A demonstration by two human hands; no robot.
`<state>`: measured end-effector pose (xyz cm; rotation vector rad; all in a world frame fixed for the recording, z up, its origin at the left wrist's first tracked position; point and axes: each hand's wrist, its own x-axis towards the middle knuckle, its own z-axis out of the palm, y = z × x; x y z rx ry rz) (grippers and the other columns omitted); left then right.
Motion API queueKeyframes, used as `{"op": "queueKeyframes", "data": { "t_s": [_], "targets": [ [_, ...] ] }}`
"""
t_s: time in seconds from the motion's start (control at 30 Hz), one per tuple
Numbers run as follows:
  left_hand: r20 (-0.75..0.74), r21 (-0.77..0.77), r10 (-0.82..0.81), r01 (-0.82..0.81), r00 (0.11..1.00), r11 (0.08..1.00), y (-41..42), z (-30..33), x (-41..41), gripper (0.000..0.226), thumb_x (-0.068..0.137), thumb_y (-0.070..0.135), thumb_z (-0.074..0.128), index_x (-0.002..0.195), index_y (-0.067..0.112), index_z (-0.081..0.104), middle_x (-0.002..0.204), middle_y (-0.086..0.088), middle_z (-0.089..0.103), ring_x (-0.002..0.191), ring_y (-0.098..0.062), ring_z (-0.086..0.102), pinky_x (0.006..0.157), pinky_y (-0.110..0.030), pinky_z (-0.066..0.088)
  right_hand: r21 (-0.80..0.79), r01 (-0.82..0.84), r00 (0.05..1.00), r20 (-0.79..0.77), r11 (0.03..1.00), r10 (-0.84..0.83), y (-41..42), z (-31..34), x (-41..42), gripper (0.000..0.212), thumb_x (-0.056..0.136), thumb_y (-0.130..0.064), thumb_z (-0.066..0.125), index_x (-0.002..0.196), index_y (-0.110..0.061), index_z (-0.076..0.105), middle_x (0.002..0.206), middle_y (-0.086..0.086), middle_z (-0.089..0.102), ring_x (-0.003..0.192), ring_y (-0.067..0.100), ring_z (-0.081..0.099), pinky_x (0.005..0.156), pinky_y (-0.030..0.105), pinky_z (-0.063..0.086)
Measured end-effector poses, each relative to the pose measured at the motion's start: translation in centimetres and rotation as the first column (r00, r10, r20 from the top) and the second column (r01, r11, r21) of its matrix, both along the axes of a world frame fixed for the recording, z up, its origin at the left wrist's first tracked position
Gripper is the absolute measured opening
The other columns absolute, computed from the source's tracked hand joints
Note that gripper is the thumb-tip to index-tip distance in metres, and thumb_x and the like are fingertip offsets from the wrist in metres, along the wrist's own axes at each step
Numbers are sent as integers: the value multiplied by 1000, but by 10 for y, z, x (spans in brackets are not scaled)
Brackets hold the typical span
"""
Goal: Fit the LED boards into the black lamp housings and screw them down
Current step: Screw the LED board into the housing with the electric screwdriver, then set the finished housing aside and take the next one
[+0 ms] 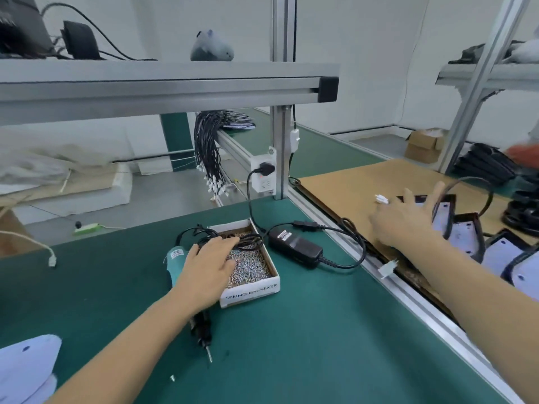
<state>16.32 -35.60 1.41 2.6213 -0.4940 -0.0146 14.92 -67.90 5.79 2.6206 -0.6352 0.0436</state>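
Green matting covers the desk (291, 330), smooth and dull, and on it at centre sits a small white card box (250, 290) heaped with bright metal screws (248, 265). The left hand (208, 272) lies over the box's near corner, fingers (230, 262) straight and a little apart, tips touching the screws; whether it has picked any up I cannot tell. Under its wrist lies a teal-bodied screwdriver (201, 325) with a black nose, its cable looped over the box. The right hand (408, 220) reaches to the right of the frame over a brown cardboard sheet (350, 185), fingers spread wide and holding nothing, just above a row of housings (466, 228). These are black, with raised walls and white boards (495, 255) already lying inside; a black cable loops over the hand. No screw heads can be made out, so fitting looks done for this row and screwing likely remains. A glossy black adapter (294, 247) rests between box and rail.
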Motion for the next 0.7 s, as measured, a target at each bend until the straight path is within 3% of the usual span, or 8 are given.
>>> {"op": "queueKeyframes", "data": {
  "t_s": [0.13, 0.2, 0.43, 0.53, 0.63, 0.7],
  "targets": [
    [23, -4, 31, -31, 999, 999, 27, 4, -10, 48, 103, 19, 38, 149, 27, 29, 157, 9, 26, 147, -7, 9, 117, -33, -1, 101, -311, 950, 37, 945, 309, 71, -15, 11, 33, 101, -30, 30, 120, -26, 56, 131, 2, 50, 135, 31, 28, 100, 71, -2],
    [2, 17, 60, -60, 998, 998, 45, 6, -16, 48, 103, 19, 37, 149, 28, 28, 157, 12, 24, 147, -5, 6, 118, -36, -4, 199, -419, 908, 121, 886, 402, 112, -23, 10, 35, 102, -33, 25, 121, -28, 54, 132, -1, 48, 138, 29, 25, 102, 75, -5],
    [-13, 78, 228, -226, 974, 971, 118, -5, -40, 50, 104, 21, 32, 152, 27, 19, 159, 13, 17, 147, -4, 2, 118, -35, -6, 371, -669, 737, 225, 644, 637, 242, -38, 0, 52, 101, -47, 12, 145, -28, 33, 155, -3, 26, 146, 21, 7, 96, 67, -28],
    [-18, 132, 280, -275, 960, 952, 140, -11, -50, 55, 103, 27, 37, 152, 33, 12, 160, 16, 9, 148, -6, -3, 118, -41, -7, 426, -695, 701, 223, 579, 677, 278, -43, -3, 53, 101, -50, 12, 147, -28, 27, 158, -3, 21, 148, 21, 3, 99, 66, -26],
    [-116, 141, 258, -242, 959, 960, 175, -8, -62, 80, 88, 53, 56, 149, 46, 4, 156, 24, -4, 146, -5, -13, 116, -47, -13, 445, -711, 674, 210, 545, 708, 301, -48, -5, 54, 101, -52, 13, 148, -29, 25, 158, -3, 20, 148, 21, 2, 101, 67, -23],
    [-303, 120, 259, -233, 917, 965, 214, 5, -69, 112, 58, 70, 67, 146, 53, 0, 151, 29, -3, 145, -2, -15, 114, -48, -17, 436, -717, 664, 187, 544, 724, 310, -51, -8, 56, 99, -55, 12, 149, -30, 22, 159, -1, 18, 148, 21, 0, 101, 67, -23]
  ]
}}
